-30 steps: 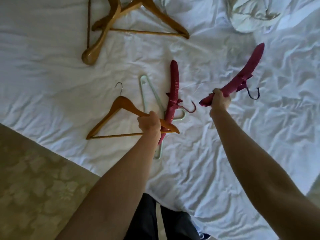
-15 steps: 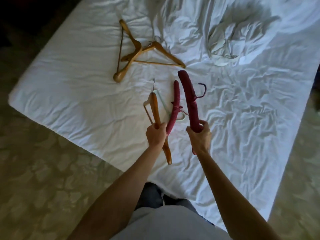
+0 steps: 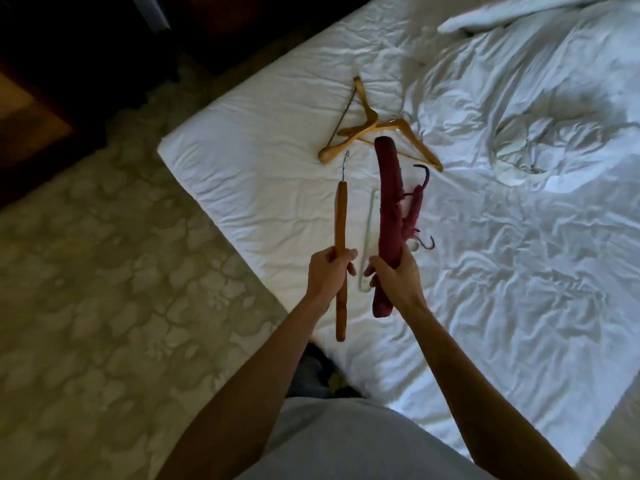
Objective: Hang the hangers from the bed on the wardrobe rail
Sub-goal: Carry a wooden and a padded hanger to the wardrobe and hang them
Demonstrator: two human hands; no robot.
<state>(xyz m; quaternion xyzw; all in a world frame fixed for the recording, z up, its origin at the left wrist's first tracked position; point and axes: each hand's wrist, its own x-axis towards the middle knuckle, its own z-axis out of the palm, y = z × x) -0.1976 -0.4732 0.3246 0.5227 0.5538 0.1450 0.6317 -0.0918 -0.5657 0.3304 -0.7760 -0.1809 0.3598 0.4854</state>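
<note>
My left hand (image 3: 329, 271) grips a wooden hanger (image 3: 341, 223) seen edge-on, its metal hook pointing away from me. My right hand (image 3: 394, 275) grips a padded maroon hanger (image 3: 389, 188), also upright above the bed (image 3: 242, 188). Behind it on the sheet lie a second maroon hanger (image 3: 415, 209) and a pale green plastic hanger (image 3: 369, 233). Two more wooden hangers (image 3: 367, 129) lie crossed farther back on the sheet. No wardrobe rail is in view.
A bunched white duvet (image 3: 540, 140) covers the bed's right side. Patterned carpet (image 3: 104, 271) spreads to the left of the bed. Dark furniture (image 3: 69, 64) stands at the far left corner.
Both hands lifted their hangers off the bed and turned them upright, close together. The view pulled back and swung left, showing more carpet.
</note>
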